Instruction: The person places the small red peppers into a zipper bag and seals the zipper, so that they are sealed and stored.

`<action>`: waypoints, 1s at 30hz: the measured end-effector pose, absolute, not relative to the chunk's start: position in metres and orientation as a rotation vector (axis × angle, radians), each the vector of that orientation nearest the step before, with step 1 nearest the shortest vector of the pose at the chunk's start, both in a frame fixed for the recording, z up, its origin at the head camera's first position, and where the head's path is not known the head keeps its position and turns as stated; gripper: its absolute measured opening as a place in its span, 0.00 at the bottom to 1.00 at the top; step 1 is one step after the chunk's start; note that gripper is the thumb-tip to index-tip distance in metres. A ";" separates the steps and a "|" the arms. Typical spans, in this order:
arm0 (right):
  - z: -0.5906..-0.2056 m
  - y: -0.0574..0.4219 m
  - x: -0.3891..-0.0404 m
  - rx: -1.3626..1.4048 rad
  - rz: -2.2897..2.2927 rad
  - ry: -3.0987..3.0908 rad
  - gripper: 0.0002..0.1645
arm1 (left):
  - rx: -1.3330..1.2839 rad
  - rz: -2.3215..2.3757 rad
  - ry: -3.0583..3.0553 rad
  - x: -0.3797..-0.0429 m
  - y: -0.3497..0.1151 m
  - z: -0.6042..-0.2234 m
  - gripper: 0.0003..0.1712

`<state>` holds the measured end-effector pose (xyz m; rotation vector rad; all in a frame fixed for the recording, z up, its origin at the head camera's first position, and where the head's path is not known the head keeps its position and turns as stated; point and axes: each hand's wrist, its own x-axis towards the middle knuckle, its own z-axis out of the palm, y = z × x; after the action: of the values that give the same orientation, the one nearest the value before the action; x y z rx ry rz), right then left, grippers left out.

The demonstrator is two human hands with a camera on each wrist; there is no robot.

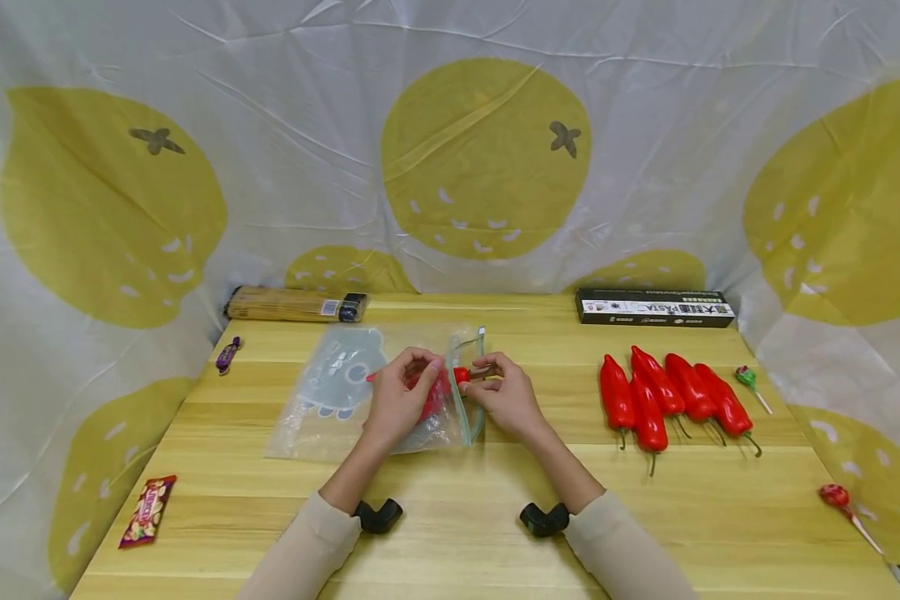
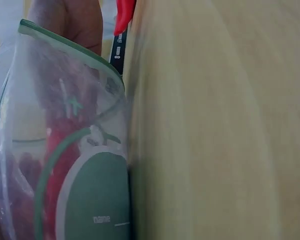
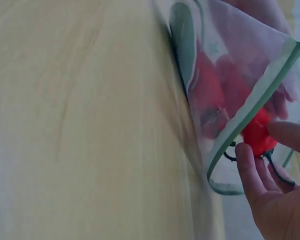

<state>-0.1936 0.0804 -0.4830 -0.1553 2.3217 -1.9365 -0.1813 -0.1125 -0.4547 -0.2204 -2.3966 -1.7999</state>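
Observation:
A clear zip bag [image 1: 322, 437] with a green-edged mouth and a pale blue-green printed figure lies mid-table, its mouth facing right. My left hand [image 1: 396, 400] grips the bag near its mouth, thumb and fingers curled on the plastic. At the opening, my right hand [image 1: 512, 402] holds a red pepper [image 3: 257, 134] by its stem end between thumb and fingers. Most of this pepper is inside the bag, its dark green stem outside. Another red pepper [image 3: 207, 82] shows through the plastic beside it. Seen through the bag, the left fingers are partly blurred.
Several red peppers [image 1: 648, 417] lie at the right. Behind stand a black-and-white pasta box [image 1: 654, 308] and a bundle of wooden sticks [image 1: 285, 305]. Lollipops [image 1: 747, 377] lie near the right edge, a purple-wrapped candy [image 1: 228, 356] and a red snack packet [image 1: 147, 512] near the left.

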 end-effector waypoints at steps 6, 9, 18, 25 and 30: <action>-0.481 0.090 -0.190 -0.180 -1.990 2.211 0.31 | -0.157 -1.823 -2.368 -0.190 -0.116 -0.473 0.13; -0.473 0.101 -0.186 -0.229 -2.124 2.101 0.31 | -0.179 -1.817 -2.363 -0.191 -0.117 -0.474 0.14; -0.456 0.124 -0.179 -0.449 -2.236 1.937 0.33 | -0.195 -1.811 -2.381 -0.190 -0.118 -0.472 0.12; -0.459 0.118 -0.174 -0.521 -2.185 1.947 0.35 | -0.188 -1.828 -2.396 -0.189 -0.116 -0.469 0.10; -0.459 0.109 -0.169 -0.596 -2.148 2.012 0.35 | -0.204 -1.820 -2.403 -0.178 -0.112 -0.446 0.09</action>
<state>-0.1687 0.1090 -0.4592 -0.5957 2.0125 -2.1478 -0.1780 -0.1119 -0.4464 -0.2039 -2.4029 -1.8205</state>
